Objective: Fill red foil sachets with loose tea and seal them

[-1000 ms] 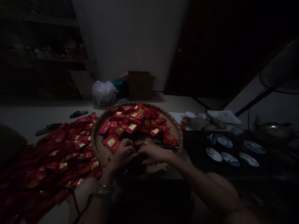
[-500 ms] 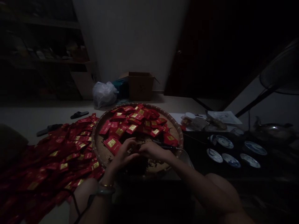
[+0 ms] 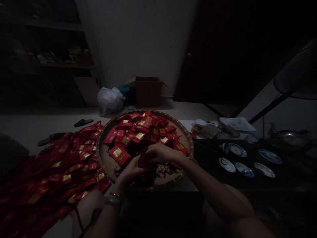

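Observation:
Over the near half of a round woven bamboo tray point(image 3: 100, 165), my two hands meet around a dark red packet point(image 3: 143, 158). My left hand point(image 3: 131, 169) is closed on its lower left side. From above, my right hand point(image 3: 163, 153) pinches the packet's upper part, its fingertips partly hidden. Dark loose bits like tea leaves point(image 3: 158, 175) lie under and around the hands. Red packets with gold labels point(image 3: 143, 124) are heaped across the tray's far half. One single packet point(image 3: 119, 154) lies flat just left of my left hand.
A large pile of red packets point(image 3: 66, 165) spreads over the floor at left, beside dark slippers point(image 3: 83, 122). Small blue-and-white dishes point(image 3: 244, 170) stand on a dark surface at right. Behind the tray are a white plastic bag point(image 3: 110, 100) and an open cardboard box point(image 3: 148, 92).
My hands have come together, and a red packet now shows upright between them. My right hand has risen slightly and covers the dark pen-like tool seen before.

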Motion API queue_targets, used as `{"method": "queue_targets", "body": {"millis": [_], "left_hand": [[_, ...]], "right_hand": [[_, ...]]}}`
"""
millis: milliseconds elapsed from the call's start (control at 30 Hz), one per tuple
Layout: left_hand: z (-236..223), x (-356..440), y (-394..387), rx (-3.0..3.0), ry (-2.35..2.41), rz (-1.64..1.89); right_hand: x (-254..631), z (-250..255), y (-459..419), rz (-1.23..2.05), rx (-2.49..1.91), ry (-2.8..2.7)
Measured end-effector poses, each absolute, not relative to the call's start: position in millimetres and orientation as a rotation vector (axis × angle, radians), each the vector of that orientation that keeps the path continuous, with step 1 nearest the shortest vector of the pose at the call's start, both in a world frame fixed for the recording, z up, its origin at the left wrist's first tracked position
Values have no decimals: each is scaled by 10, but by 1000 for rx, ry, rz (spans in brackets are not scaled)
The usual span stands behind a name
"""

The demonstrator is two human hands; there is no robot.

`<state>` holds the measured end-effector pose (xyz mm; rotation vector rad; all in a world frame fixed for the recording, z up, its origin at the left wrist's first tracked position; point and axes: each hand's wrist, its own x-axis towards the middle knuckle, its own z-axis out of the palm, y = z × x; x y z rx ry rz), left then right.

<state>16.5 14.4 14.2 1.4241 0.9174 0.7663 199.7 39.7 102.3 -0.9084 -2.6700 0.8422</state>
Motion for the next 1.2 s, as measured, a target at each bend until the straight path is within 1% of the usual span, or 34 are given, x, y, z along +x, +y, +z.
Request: {"method": "queue_targets", "body": {"millis": [100, 200, 367, 500, 567, 733, 900, 967, 1100, 1200], "left_hand": [[162, 173, 137, 1407, 860, 796], [166, 181, 148, 1430, 921, 877], [224, 195, 135, 1467, 927, 990], [199, 169, 134, 1522, 960, 951], [145, 148, 150, 1543, 1006, 924], [70, 141, 175, 1567, 1038, 943], [108, 155, 143, 1790, 1045, 897], [117, 121, 140, 1908, 1005, 934], [160, -15, 170, 2133, 947, 1020], [221, -96, 171, 2274, 983, 944]], "right_hand": [[1919, 1009, 381, 711, -971, -2787], [1862, 1020, 355, 599, -986, -2831], [1836, 1019, 360, 723, -948, -2762], [1879, 1058, 380, 807, -823, -2654], [1907, 1113, 376, 808, -834, -2645], [1889, 1165, 340, 572, -1009, -2785], [1773, 977, 297, 314, -1170, -3008], [1742, 887, 282, 265, -1224, -3016], [1743, 774, 274, 302, -1249, -2922], [1801, 782, 294, 454, -1249, -2864]]}}
